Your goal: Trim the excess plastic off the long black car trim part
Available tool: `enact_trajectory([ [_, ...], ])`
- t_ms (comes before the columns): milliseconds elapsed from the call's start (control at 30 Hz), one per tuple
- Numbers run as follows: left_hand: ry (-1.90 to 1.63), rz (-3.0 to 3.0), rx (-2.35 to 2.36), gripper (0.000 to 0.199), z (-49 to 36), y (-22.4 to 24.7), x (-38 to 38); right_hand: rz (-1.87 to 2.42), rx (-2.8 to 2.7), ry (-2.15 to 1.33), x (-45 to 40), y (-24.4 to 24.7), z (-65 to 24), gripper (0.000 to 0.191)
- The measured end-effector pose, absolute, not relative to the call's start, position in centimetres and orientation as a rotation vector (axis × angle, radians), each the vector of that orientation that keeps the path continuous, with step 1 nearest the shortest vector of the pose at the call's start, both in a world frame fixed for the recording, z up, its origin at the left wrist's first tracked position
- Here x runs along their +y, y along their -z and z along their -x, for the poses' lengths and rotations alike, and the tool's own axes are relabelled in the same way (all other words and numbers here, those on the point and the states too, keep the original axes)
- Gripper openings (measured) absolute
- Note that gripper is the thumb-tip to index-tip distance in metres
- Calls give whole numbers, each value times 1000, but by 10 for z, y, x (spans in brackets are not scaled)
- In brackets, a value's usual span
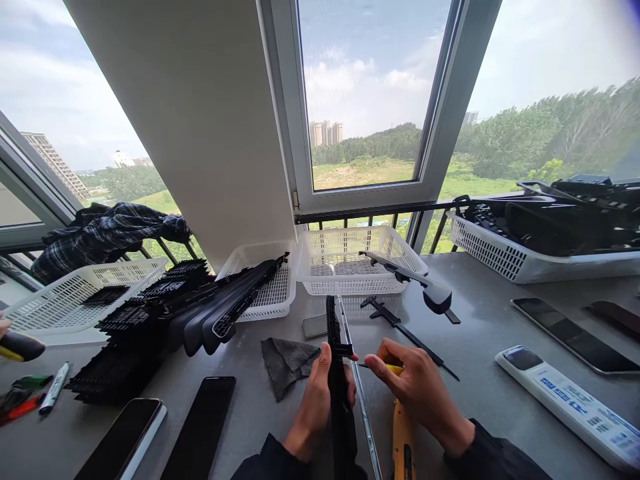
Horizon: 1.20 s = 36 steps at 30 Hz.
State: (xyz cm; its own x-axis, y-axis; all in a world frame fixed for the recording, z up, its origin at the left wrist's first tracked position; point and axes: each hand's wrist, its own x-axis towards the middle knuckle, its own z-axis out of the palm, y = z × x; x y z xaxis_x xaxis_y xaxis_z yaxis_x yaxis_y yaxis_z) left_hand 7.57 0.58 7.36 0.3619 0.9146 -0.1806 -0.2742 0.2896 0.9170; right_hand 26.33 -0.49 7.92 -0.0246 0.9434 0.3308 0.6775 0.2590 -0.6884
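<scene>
My left hand [320, 393] is wrapped round a long black plastic part [341, 427], held lengthwise with its slotted end pointing away from me. To its right, my right hand [417, 383] pinches a small tool with a yellow handle [395, 369]. The tool's thin dark tip points at the side of the black part; whether they touch is too small to tell. Beside the part runs a long shiny metal strip [367, 420]. Below my right hand lies a yellow utility knife [401, 440]. A dark grey cloth [287, 367] is left of my left hand.
White baskets [270, 310] stand along the back, one under a pile of black parts [560, 223]. Stacked black parts [125, 353] fill the left. Calipers [405, 330], phones [200, 427] and a white boxed item [565, 400] lie around. Another person's hand [4, 327] shows at the left edge.
</scene>
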Motion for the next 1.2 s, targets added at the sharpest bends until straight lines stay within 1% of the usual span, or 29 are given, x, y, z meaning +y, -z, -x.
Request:
enact_trajectory([
  [133, -912, -980, 803, 91, -75, -78, 2, 1563, -1711, -380, -5, -81, -263, 61],
  [233, -880, -971, 732, 88, -75, -78, -1, 1621, -1655, -336, -5, -82, -267, 62],
  [300, -863, -976, 713, 79, -74, -76, -1, 1665, -1615, -312, -4, -81, -272, 62],
  [400, -810, -1069, 702, 57, -73, -78, 0, 1710, -1579, -297, -2, -79, -277, 62],
  [467, -769, -1152, 705, 52, -72, -83, 1, 1725, -1580, -303, -1, -78, -279, 62],
  [633, -708, -1240, 801, 58, -72, -96, 0, 1685, -1657, -332, -1, -77, -275, 64],
  [733, -751, -1233, 804, 60, -72, -96, 1, 1631, -1748, -383, -3, -77, -270, 65],
  [900, -866, -1212, 831, 52, -68, -94, 5, 1564, -1856, -422, -6, -72, -266, 63],
  [1033, -884, -1154, 819, 68, -65, -88, 7, 1548, -1874, -407, -6, -67, -266, 62],
  [1100, -898, -1131, 819, 71, -65, -85, 7, 1536, -1880, -415, -6, -66, -267, 62],
  [1200, -922, -1092, 779, 62, -66, -83, 6, 1534, -1892, -455, -6, -67, -267, 62],
])
